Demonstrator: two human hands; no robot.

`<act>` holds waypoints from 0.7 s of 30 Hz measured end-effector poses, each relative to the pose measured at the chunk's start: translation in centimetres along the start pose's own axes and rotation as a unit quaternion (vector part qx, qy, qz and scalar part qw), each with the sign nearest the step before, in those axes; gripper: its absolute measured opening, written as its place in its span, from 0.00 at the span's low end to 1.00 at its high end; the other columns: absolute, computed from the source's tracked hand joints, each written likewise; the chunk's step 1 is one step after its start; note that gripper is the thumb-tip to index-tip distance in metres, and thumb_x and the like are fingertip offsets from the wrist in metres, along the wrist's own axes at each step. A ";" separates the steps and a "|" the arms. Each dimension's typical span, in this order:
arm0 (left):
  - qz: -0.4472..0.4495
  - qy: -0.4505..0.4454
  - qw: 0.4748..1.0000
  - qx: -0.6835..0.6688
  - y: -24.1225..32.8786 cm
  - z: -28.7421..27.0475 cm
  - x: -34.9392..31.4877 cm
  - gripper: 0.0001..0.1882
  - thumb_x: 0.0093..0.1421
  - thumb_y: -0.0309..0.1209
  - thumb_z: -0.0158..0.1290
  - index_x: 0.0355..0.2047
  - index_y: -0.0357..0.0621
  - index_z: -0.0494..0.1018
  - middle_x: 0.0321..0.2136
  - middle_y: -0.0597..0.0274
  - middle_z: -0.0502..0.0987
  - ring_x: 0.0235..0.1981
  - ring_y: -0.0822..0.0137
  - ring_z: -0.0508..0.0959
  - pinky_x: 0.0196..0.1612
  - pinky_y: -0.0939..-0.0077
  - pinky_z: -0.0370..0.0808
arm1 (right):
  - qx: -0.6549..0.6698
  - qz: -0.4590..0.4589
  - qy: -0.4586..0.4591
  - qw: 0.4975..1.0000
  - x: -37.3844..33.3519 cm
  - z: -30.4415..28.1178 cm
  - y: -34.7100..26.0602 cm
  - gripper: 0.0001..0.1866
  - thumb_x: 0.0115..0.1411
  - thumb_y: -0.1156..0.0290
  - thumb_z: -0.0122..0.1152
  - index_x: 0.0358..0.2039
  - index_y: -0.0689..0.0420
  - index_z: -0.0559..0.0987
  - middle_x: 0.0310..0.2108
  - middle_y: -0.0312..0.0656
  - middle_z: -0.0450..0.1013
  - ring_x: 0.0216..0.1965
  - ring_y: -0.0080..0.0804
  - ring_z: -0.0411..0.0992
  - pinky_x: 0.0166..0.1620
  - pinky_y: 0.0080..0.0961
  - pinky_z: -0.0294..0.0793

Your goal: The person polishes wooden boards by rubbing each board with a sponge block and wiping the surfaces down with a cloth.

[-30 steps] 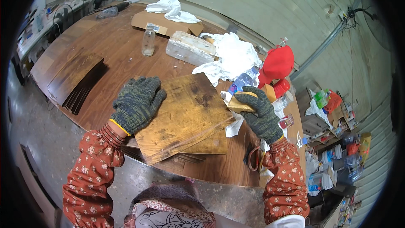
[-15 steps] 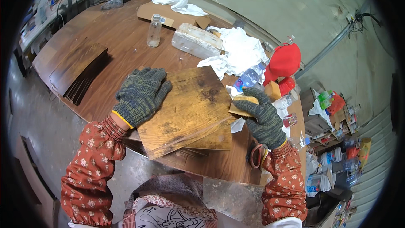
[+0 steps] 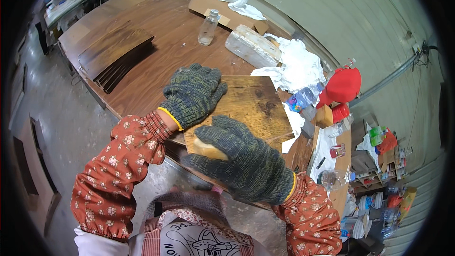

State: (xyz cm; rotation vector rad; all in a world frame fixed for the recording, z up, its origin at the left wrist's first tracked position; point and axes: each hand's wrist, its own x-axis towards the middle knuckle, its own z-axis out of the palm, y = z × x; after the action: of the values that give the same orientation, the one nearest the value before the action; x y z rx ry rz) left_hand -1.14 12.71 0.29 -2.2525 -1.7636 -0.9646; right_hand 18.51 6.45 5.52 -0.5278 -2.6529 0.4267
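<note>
Head cam: board (image 3: 256, 102) (blotchy) under LH (image 3: 193, 96)

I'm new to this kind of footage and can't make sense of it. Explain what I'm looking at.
There's no machine here, just a person's two gloved hands. A wide fisheye camera worn on the head looks down at them, so straight edges bend. The left hand lies on a wood-patterned board. The right hand holds a yellowish block near that board's near edge. Also on the brown table are a stack of boards, a clear bottle and bunched white cloth.
</note>
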 end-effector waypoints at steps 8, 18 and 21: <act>0.013 -0.003 1.000 0.016 -0.1 0.1 -0.1 0.16 0.65 0.43 0.51 0.39 0.43 0.75 0.34 0.49 0.78 0.40 0.46 0.77 0.43 0.49 0.72 | -0.108 -0.074 -0.085 0.988 -0.6 -3.2 1.7 0.23 0.55 0.65 0.67 0.54 0.43 0.80 0.54 0.48 0.71 0.57 0.55 0.69 0.59 0.47 0.71; -0.016 -0.048 0.998 0.037 0.2 0.0 0.3 0.18 0.66 0.45 0.49 0.41 0.43 0.75 0.36 0.51 0.79 0.44 0.47 0.76 0.46 0.49 0.71 | -0.015 -0.033 -0.077 0.996 1.3 -0.6 -0.4 0.23 0.52 0.72 0.66 0.50 0.43 0.82 0.52 0.47 0.73 0.60 0.46 0.68 0.65 0.47 0.66; -0.012 -0.032 0.999 0.018 0.1 0.1 0.0 0.18 0.66 0.45 0.49 0.40 0.43 0.75 0.36 0.51 0.79 0.43 0.47 0.76 0.46 0.49 0.70 | -0.132 -0.052 -0.092 0.986 -0.3 -4.0 1.2 0.20 0.53 0.68 0.65 0.49 0.45 0.82 0.52 0.48 0.73 0.59 0.50 0.69 0.62 0.48 0.69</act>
State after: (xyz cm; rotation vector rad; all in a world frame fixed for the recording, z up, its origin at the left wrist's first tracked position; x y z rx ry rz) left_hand -1.05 12.71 0.26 -2.2696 -1.8232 -0.8677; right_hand 20.89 8.28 8.49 -0.4417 -2.9203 0.0961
